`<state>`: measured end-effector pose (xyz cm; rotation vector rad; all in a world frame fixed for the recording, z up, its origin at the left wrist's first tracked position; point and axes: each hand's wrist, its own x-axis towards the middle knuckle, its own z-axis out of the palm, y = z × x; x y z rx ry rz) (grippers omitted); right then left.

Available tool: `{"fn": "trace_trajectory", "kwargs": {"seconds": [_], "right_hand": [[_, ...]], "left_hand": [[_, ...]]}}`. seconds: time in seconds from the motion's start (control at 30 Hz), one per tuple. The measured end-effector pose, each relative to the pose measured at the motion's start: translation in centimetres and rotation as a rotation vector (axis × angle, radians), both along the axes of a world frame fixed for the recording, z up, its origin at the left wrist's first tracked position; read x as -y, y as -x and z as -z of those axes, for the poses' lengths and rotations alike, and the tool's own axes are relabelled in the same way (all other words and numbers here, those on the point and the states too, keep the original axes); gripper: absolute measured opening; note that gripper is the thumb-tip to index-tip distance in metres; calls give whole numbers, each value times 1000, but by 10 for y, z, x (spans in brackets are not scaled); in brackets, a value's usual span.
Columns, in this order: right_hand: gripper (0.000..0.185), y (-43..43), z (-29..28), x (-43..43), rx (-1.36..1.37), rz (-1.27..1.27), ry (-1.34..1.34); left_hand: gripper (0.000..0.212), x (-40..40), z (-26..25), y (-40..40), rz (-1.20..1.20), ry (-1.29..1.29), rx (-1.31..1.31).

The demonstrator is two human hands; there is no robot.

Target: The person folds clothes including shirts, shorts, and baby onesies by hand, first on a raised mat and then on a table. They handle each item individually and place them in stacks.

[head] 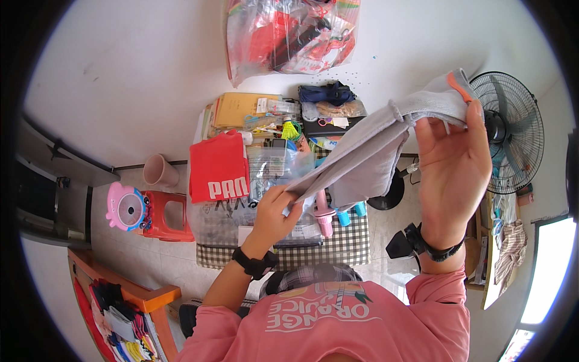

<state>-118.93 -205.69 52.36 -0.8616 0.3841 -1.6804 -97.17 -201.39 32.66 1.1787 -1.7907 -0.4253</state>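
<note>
A grey cloth garment [362, 145] with an orange strip near one end is stretched slantwise above the table. My left hand [277, 217] pinches its lower corner between thumb and fingers. Higher up on the right, my right hand [452, 158] holds the thick end by the orange strip, palm towards the camera. Left of my left hand lies a folded red garment [217, 169] with white lettering, partly over clear plastic bags [217, 226]. Beneath the grey cloth, a pink plastic-handled item [324, 217] and blue plastic pieces [344, 218] show on the checked tablecloth [289, 258].
Envelopes [237, 108], a yellow shuttlecock [289, 129] and a folded navy umbrella [326, 93] crowd the table's back. A filled plastic bag [294, 40] hangs on the wall. A standing fan [506, 131] is close behind my right hand. A red stool [169, 215] stands left of the table.
</note>
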Motion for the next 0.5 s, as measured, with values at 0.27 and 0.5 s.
{"fn": "trace_trajectory", "kwargs": {"seconds": [0.27, 0.5], "right_hand": [[35, -3, -9, 16, -58, 65, 63], [19, -17, 35, 82, -77, 306, -94]], "left_hand": [[9, 26, 33, 16, -186, 78, -66], [19, 35, -19, -57, -839, 118, -316]]}}
